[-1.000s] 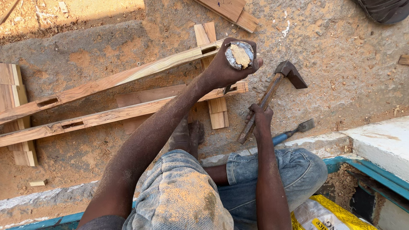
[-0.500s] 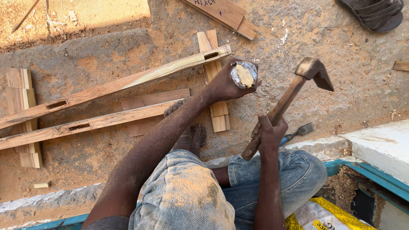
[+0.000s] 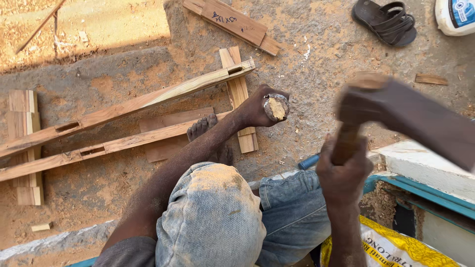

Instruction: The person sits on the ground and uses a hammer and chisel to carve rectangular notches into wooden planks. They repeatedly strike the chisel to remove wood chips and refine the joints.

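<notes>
Sandy, sawdust-strewn ground [image 3: 316, 59] lies below me, with two long mortised wooden rails [image 3: 148, 101] resting across short boards [image 3: 240, 99]. A dark sandal [image 3: 385, 21] sits at the top right, and a yellow sack [image 3: 391, 249] at the bottom right. I note my left hand [image 3: 260, 106] wrapped fully closed around a chisel handle [image 3: 275, 108], of which I see only the worn, splintered butt end facing up; the blade is hidden beneath the hand, above the near rail's end. My right hand [image 3: 344, 170] is clenched tight on the wooden shaft of a hammer [image 3: 396, 116], raised near the camera, its head blurred. My bare foot [image 3: 203, 129] rests on the lower rail.
</notes>
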